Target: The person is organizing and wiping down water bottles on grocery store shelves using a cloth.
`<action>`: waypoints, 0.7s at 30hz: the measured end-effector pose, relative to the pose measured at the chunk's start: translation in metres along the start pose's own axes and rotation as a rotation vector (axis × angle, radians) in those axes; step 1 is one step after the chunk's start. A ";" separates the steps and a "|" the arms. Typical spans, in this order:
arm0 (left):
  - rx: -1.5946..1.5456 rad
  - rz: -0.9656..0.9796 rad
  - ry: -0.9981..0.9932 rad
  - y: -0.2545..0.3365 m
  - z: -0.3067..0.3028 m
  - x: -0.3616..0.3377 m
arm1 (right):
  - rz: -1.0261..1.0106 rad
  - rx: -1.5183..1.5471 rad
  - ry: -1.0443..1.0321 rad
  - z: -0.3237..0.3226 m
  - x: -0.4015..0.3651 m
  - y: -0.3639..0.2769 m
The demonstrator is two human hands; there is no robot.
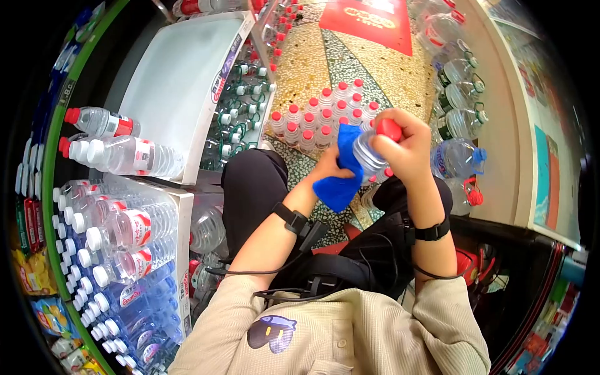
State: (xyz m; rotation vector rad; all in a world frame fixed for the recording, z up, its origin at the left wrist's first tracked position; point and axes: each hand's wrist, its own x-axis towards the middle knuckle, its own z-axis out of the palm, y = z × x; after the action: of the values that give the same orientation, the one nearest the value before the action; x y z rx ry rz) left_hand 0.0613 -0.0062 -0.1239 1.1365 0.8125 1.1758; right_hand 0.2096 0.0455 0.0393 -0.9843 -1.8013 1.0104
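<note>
A clear plastic water bottle [369,156] with a red cap [389,129] is tilted in front of me, above my knees. My right hand [409,144] is closed around its cap end. Pressed to the bottle's side is a blue cloth [340,187], which my left hand [329,166] grips; part of those fingers is hidden behind the cloth. Just beyond my hands, several red-capped water bottles [308,122] stand in a tight group on the speckled floor.
At left, a white shelf [169,69] carries bottles lying on their sides [134,156], with more white-capped bottles [125,228] below. Large jugs [459,156] line the right side beside a counter [512,125]. A red mat [369,22] lies farther off. Black straps and cables [290,219] cross my wrists.
</note>
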 end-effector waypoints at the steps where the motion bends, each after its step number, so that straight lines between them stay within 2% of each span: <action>1: -0.023 -0.098 0.005 -0.002 -0.003 0.004 | 0.006 0.061 0.083 0.003 -0.002 -0.006; 3: -0.148 -0.065 0.090 -0.007 -0.003 0.010 | 0.020 0.188 0.190 0.009 -0.001 -0.024; 5: 0.390 0.160 0.126 0.060 0.013 0.003 | 0.000 0.314 0.301 0.014 -0.002 -0.036; 7: 0.247 0.212 0.122 0.067 0.010 0.003 | -0.089 0.282 0.337 0.018 -0.005 -0.041; 8: 0.271 0.245 0.143 0.070 0.005 0.002 | -0.135 0.300 0.359 0.023 -0.006 -0.045; 9: 0.144 0.208 0.191 0.068 0.003 0.001 | -0.180 0.316 0.381 0.027 -0.007 -0.048; 11: -0.420 0.056 0.343 0.061 0.007 0.006 | -0.302 0.163 0.419 0.038 -0.013 -0.042; 13: -0.761 -0.014 0.437 0.060 0.002 0.009 | -0.510 -0.027 0.420 0.042 -0.015 -0.040; 15: -0.847 -0.052 0.396 0.058 0.001 0.008 | -0.573 -0.044 0.352 0.049 -0.017 -0.050; 17: -0.889 -0.072 0.361 0.057 0.000 0.006 | -0.654 0.209 0.186 0.069 -0.013 -0.046; 19: -0.914 -0.077 0.347 0.056 -0.002 0.005 | -0.680 0.079 0.038 0.080 -0.020 -0.043; 21: -0.936 -0.084 0.343 0.058 -0.003 0.004 | -0.786 -0.045 0.014 0.087 -0.020 -0.049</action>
State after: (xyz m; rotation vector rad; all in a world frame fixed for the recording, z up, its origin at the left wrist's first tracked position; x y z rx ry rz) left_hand 0.0434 -0.0018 -0.0688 0.1324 0.4435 1.4621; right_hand 0.1263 -0.0120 0.0485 -0.2361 -1.9501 0.4637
